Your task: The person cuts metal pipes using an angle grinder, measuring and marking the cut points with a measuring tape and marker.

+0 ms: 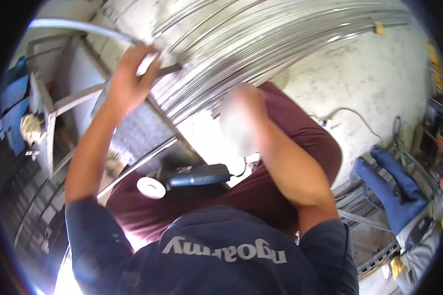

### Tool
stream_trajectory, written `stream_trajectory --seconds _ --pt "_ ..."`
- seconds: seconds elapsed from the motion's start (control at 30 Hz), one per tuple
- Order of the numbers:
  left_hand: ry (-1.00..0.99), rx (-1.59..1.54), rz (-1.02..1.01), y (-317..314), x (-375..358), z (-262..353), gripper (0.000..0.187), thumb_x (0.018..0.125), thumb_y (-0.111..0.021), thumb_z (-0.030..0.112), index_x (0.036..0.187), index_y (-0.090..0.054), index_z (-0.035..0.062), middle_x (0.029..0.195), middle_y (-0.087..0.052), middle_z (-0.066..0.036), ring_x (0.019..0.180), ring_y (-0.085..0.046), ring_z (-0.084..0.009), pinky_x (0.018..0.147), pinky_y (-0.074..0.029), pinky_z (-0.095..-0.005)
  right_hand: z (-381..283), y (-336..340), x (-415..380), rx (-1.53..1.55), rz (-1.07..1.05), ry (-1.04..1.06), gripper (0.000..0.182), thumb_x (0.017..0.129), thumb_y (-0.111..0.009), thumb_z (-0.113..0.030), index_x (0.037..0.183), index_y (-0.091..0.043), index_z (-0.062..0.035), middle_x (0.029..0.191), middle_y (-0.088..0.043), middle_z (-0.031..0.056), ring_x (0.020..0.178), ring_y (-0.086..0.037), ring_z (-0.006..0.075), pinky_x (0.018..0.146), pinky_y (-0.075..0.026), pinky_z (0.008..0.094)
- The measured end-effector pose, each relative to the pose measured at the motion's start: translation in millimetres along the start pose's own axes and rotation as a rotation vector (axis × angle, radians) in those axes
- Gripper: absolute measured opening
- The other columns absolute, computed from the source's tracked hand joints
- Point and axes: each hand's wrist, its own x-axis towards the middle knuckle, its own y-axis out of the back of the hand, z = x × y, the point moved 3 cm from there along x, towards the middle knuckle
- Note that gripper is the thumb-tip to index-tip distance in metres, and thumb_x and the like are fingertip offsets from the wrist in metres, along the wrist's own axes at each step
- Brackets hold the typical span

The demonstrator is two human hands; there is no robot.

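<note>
My left hand (133, 78), raised at the upper left, has its fingers curled round the end of a long shiny metal tube (83, 25) that runs off to the left. Just beyond its fingers shows a short dark bar end (171, 69). My right hand (253, 105) is closed against a whitish, cloth-like thing (237, 130) above my knee; motion blur hides its exact kind. A blue angle grinder (197, 178) with a white disc (151, 188) lies by my lap, touched by neither hand.
Many long metal tubes (261, 44) lie across the floor ahead. A metal frame (79, 101) and a grey panel (142, 132) stand at left. On the right are a cable (352, 110) and a blue garment (394, 191) beside a metal rack (366, 221).
</note>
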Motion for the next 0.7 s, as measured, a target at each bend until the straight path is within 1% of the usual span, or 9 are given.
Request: stream_trajectory --seconds 0.07,0.13,0.2,0.23,0.37,0.47,0.53,0.6,0.7 --pt "0.177 -0.119 -0.103 9 -56 2 0.022 0.105 -0.075 0.010 0.126 -0.072 0.0022 0.119 -0.073 -0.013 0.109 -0.069 -0.0252 0.099 -0.053 -0.0350 7 -14 0 0.098 0.029 -0.021 0.014 0.110 -0.061 -0.003 0.120 -0.052 -0.0078 0.104 -0.067 0.0119 0.084 -0.068 0.0256 0.069 -0.060 0.0425" --pt "0.192 -0.160 -0.072 6 -97 7 0.030 0.103 -0.076 0.010 0.131 -0.071 0.0015 0.121 -0.074 -0.017 0.110 -0.072 -0.0324 0.099 -0.056 -0.0404 9 -36 -23 0.534 -0.241 0.041 0.017 0.111 -0.063 -0.004 0.119 -0.051 -0.0110 0.104 -0.067 0.0108 0.087 -0.069 0.0267 0.072 -0.062 0.0436" --pt "0.257 -0.186 -0.072 6 -121 22 0.031 0.102 -0.076 0.009 0.132 -0.071 0.0009 0.125 -0.073 -0.018 0.117 -0.071 -0.0349 0.105 -0.054 -0.0430 -44 -69 -73 0.070 -0.112 0.018 0.017 0.112 -0.064 -0.005 0.117 -0.050 -0.0139 0.104 -0.067 0.0089 0.091 -0.071 0.0271 0.080 -0.064 0.0471" --pt "0.268 -0.199 -0.040 8 -127 33 0.031 0.102 -0.075 0.008 0.132 -0.071 0.0005 0.124 -0.073 -0.019 0.117 -0.070 -0.0366 0.105 -0.054 -0.0436 -53 -74 -79 0.008 -0.148 -0.028 0.016 0.113 -0.067 -0.011 0.119 -0.053 -0.0127 0.104 -0.070 0.0093 0.099 -0.074 0.0287 0.093 -0.064 0.0525" --pt "0.117 -0.127 0.128 24 -128 90 0.027 0.100 -0.074 0.000 0.126 -0.071 -0.0010 0.116 -0.073 -0.021 0.109 -0.071 -0.0408 0.100 -0.056 -0.0454 -84 -99 -122 -0.092 -0.288 -0.111 0.021 0.110 -0.072 -0.013 0.122 -0.058 -0.0038 0.106 -0.077 0.0139 0.108 -0.077 0.0322 0.101 -0.060 0.0556" --pt "0.072 -0.146 0.183 37 -157 114 0.024 0.096 -0.074 -0.007 0.119 -0.071 -0.0016 0.110 -0.073 -0.021 0.100 -0.072 -0.0403 0.091 -0.057 -0.0456 -85 -110 -133 -0.081 -0.587 -0.122 0.021 0.105 -0.076 -0.012 0.122 -0.064 -0.0073 0.114 -0.078 0.0137 0.114 -0.077 0.0324 0.103 -0.061 0.0558" --pt "0.059 -0.175 0.209 47 -176 136 0.027 0.091 -0.076 -0.012 0.115 -0.072 -0.0008 0.103 -0.072 -0.019 0.090 -0.070 -0.0367 0.079 -0.057 -0.0444 -89 -117 -143 -0.076 -0.854 -0.151 0.009 0.099 -0.076 -0.006 0.106 -0.071 -0.0092 0.121 -0.078 0.0107 0.122 -0.073 0.0280 0.106 -0.061 0.0565" --pt "0.042 -0.143 0.185 58 -201 156 0.031 0.088 -0.080 -0.011 0.116 -0.073 0.0007 0.102 -0.073 -0.018 0.086 -0.070 -0.0350 0.074 -0.057 -0.0436 -97 -125 -162 -0.107 -1.101 -0.145 0.008 0.104 -0.080 -0.018 0.106 -0.074 -0.0141 0.121 -0.076 0.0082 0.120 -0.074 0.0242 0.109 -0.059 0.0551" --pt "0.034 -0.068 0.220 72 -244 187 0.032 0.087 -0.080 -0.011 0.115 -0.073 0.0020 0.104 -0.074 -0.016 0.089 -0.072 -0.0354 0.079 -0.059 -0.0438 -105 -131 -194 -0.181 -1.310 -0.147 0.017 0.110 -0.073 -0.018 0.125 -0.078 -0.0141 0.144 -0.072 0.0144 0.118 -0.072 0.0237 0.112 -0.057 0.0541"
